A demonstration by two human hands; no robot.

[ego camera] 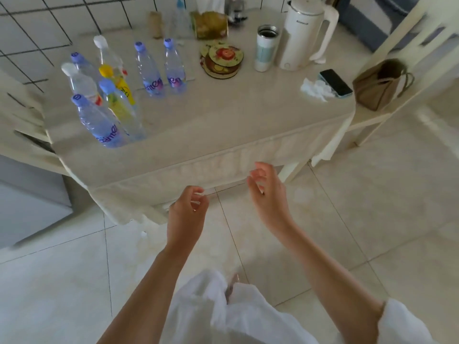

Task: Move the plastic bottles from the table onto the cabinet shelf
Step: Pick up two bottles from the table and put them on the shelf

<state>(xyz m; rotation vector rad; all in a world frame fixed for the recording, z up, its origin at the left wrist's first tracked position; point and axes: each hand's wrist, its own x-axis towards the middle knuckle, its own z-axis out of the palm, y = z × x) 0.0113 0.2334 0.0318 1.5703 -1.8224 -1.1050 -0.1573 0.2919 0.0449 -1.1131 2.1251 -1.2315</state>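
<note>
Several clear plastic bottles stand on the left part of the table [223, 120], which has a cream cloth over it. Nearest the front is a bottle with a blue cap [98, 122]; behind it stand a yellow-labelled bottle [119, 105] and white-capped ones [79, 80]. Two blue-capped bottles [161, 68] stand side by side further back. My left hand [187, 212] and my right hand [267, 192] hang in front of the table's near edge, over the floor. Both hold nothing, fingers loosely curled and apart. No cabinet shelf shows clearly.
On the table's right part stand a white kettle [301, 33], a steel-rimmed tumbler [265, 48], a stack of floral coasters [223, 60], a phone [335, 81] and crumpled tissue [314, 89]. A brown bag [380, 85] sits on a chair at right. A grey unit [27, 202] stands at left.
</note>
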